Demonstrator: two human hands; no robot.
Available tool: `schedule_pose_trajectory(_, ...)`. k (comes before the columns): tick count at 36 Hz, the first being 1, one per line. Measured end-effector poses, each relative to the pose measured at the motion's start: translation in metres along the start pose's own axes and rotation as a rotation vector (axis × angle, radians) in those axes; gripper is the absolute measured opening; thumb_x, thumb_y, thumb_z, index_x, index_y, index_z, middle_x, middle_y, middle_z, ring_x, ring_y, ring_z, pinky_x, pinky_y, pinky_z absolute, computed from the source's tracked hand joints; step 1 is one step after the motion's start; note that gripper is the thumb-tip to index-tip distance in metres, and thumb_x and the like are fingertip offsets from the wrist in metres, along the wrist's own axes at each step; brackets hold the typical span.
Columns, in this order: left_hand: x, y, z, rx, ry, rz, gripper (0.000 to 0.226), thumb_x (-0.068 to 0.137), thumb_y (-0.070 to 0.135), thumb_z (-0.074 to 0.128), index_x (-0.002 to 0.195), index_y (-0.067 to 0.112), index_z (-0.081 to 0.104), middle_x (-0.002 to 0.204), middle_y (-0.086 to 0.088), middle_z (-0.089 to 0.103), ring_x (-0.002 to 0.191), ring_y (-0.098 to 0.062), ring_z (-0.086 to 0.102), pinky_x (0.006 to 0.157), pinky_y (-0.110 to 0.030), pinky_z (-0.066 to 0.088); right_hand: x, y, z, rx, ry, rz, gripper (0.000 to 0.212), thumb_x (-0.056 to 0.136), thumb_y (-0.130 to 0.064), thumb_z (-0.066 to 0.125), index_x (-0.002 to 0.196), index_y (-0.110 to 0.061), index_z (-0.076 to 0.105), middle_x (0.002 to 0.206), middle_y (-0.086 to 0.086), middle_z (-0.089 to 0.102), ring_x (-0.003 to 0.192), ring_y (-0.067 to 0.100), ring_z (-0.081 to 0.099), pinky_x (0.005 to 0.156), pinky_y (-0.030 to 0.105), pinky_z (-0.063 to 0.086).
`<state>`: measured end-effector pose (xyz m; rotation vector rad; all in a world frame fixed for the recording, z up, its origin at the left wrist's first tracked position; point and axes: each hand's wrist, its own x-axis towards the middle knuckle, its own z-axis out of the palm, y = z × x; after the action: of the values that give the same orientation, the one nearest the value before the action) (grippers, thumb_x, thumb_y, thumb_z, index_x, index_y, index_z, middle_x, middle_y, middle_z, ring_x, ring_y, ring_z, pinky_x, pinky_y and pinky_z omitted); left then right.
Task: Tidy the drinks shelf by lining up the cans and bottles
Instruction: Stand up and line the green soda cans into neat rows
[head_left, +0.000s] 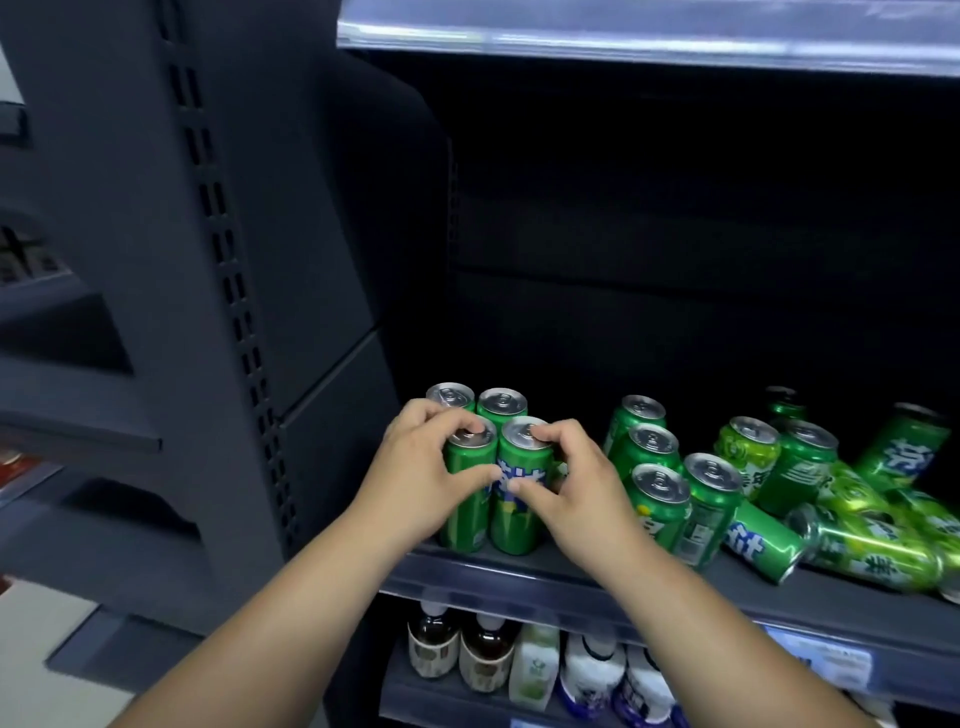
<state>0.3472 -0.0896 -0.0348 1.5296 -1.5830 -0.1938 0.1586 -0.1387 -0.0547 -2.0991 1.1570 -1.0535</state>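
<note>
Green cans fill the shelf (571, 577), and two of them stand upright, side by side and touching, at its front left corner. The left grip (415, 483), a bare hand, is curled round the left can (467, 519): fingers hooked over the lid, thumb across the front. The right grip (576, 493) holds the right can (519, 525) the same way, with fingertips on the lid and the thumb pressed to the blue label. The two thumb tips lie very close together, and I cannot tell whether they touch. Just behind this pair stand two back cans (502, 402), also upright and close together.

Right of the hands, past a small gap, a loose cluster of standing cans (660, 499) sits unevenly spaced. Beyond these, fallen cans (763, 543) lie on their sides near the shelf edge, pointing different ways, and one more at the far right leans at a slant.

Below, a lower shelf (415, 701) carries bottles (485, 654), dark ones at the left and white ones beside them.
</note>
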Motion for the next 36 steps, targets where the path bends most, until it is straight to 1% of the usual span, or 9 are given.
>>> schedule_pose_trajectory(4, 0.001, -0.002, -0.005, -0.031, -0.016, 0.01, 0.04, 0.073, 0.023, 0.084, 0.09, 0.05, 0.06, 0.108, 0.018, 0.048, 0.103, 0.006, 0.05, 0.097, -0.02, 0.041, 0.002, 0.001, 0.001, 0.024, -0.025, 0.017, 0.042, 0.082, -0.029, 0.079, 0.103, -0.044, 0.046, 0.123, -0.018, 0.057, 0.088, 0.012, 0.061, 0.088, 0.038, 0.054)
schedule_pose_trajectory(7, 0.002, -0.008, -0.011, -0.056, -0.044, -0.006, 0.03, 0.079, 0.013, 0.079, 0.093, 0.037, 0.069, 0.111, 0.022, 0.045, 0.106, 0.01, 0.049, 0.097, -0.017, 0.04, 0.006, 0.004, 0.002, 0.077, -0.068, 0.036, 0.043, 0.082, -0.026, 0.079, 0.104, -0.045, 0.048, 0.121, -0.015, 0.062, 0.101, 0.013, 0.068, 0.091, 0.045, 0.055)
schedule_pose_trajectory(11, 0.0, -0.012, -0.013, -0.053, -0.039, -0.012, 0.03, 0.074, 0.016, 0.082, 0.094, 0.036, 0.073, 0.116, 0.02, 0.045, 0.11, 0.007, 0.049, 0.093, -0.012, 0.039, 0.007, 0.005, 0.005, 0.108, -0.087, 0.022, 0.043, 0.082, -0.027, 0.078, 0.106, -0.047, 0.049, 0.124, -0.02, 0.06, 0.115, 0.01, 0.062, 0.096, 0.044, 0.054)
schedule_pose_trajectory(14, 0.001, -0.013, -0.014, -0.029, -0.014, 0.034, 0.029, 0.074, 0.014, 0.083, 0.094, 0.033, 0.072, 0.109, 0.024, 0.052, 0.105, 0.011, 0.051, 0.089, -0.004, 0.035, 0.004, 0.006, 0.009, 0.089, -0.066, -0.01, 0.048, 0.079, -0.025, 0.08, 0.106, -0.049, 0.048, 0.124, -0.037, 0.044, 0.124, 0.003, 0.05, 0.101, 0.04, 0.052)
schedule_pose_trajectory(16, 0.001, -0.016, -0.015, 0.0, -0.019, 0.068, 0.03, 0.077, 0.011, 0.08, 0.096, 0.031, 0.069, 0.108, 0.026, 0.054, 0.105, 0.009, 0.052, 0.092, -0.01, 0.038, 0.002, 0.008, 0.01, 0.075, -0.066, -0.017, 0.053, 0.08, -0.022, 0.081, 0.108, -0.052, 0.047, 0.123, -0.041, 0.038, 0.127, 0.003, 0.047, 0.103, 0.039, 0.051)
schedule_pose_trajectory(20, -0.001, -0.024, -0.013, -0.041, -0.023, 0.076, 0.032, 0.078, 0.014, 0.08, 0.102, 0.03, 0.068, 0.118, 0.016, 0.05, 0.111, -0.002, 0.053, 0.099, -0.028, 0.045, 0.004, 0.009, 0.009, 0.091, -0.08, 0.01, 0.056, 0.079, -0.021, 0.081, 0.11, -0.052, 0.046, 0.128, -0.033, 0.045, 0.126, 0.006, 0.053, 0.102, 0.039, 0.051)
schedule_pose_trajectory(27, -0.003, -0.023, -0.013, -0.104, -0.028, 0.06, 0.047, 0.079, -0.005, 0.063, 0.096, 0.039, 0.063, 0.125, 0.017, 0.048, 0.118, 0.001, 0.049, 0.098, -0.032, 0.047, 0.001, 0.006, 0.015, 0.101, -0.087, 0.029, 0.065, 0.081, -0.017, 0.08, 0.118, -0.054, 0.042, 0.131, -0.024, 0.05, 0.119, 0.012, 0.061, 0.099, 0.042, 0.054)
schedule_pose_trajectory(31, -0.003, -0.026, -0.012, -0.104, -0.018, 0.071, 0.033, 0.078, 0.014, 0.079, 0.099, 0.035, 0.065, 0.115, 0.018, 0.05, 0.11, 0.0, 0.053, 0.095, -0.035, 0.05, -0.001, 0.005, 0.015, 0.106, -0.074, 0.026, 0.066, 0.082, -0.014, 0.079, 0.118, -0.056, 0.043, 0.129, -0.022, 0.052, 0.117, 0.011, 0.062, 0.098, 0.04, 0.055)
schedule_pose_trajectory(36, 0.002, -0.028, -0.021, -0.08, -0.032, 0.072, 0.029, 0.082, 0.005, 0.072, 0.099, 0.028, 0.066, 0.107, 0.019, 0.059, 0.102, -0.002, 0.057, 0.091, -0.036, 0.051, -0.003, 0.003, 0.014, 0.102, -0.073, 0.02, 0.066, 0.085, -0.012, 0.076, 0.12, -0.057, 0.043, 0.128, -0.015, 0.055, 0.113, 0.004, 0.062, 0.095, 0.035, 0.057)
